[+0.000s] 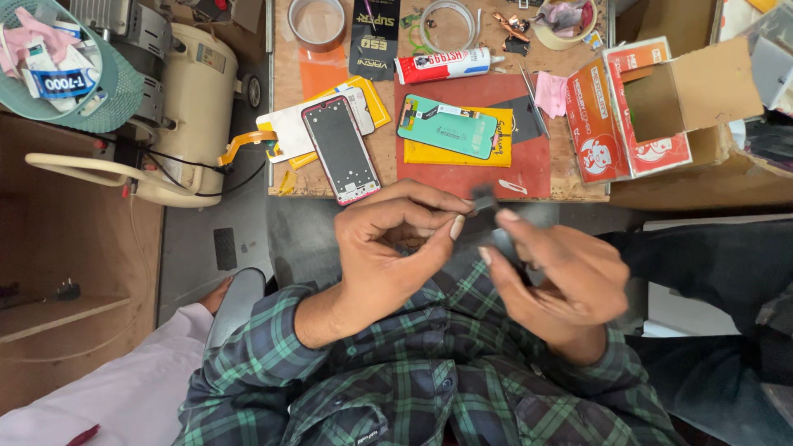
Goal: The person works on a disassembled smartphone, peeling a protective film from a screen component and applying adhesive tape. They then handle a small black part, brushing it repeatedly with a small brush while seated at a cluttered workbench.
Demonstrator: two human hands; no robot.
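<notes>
A small dark part (483, 201) is pinched between left hand (396, 244) and right hand (562, 277), fingertips closed on it. Just beyond the grip, a phone frame (340, 149) is laid on the workbench (285, 107).

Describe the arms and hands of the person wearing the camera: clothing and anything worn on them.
Both arms wear a plaid shirt in dark blue and green with thin light lines. The left sleeve is pushed up to mid-forearm; the right sleeve reaches the wrist. The left hand and right hand are bare: no gloves, rings or watch visible.
</notes>
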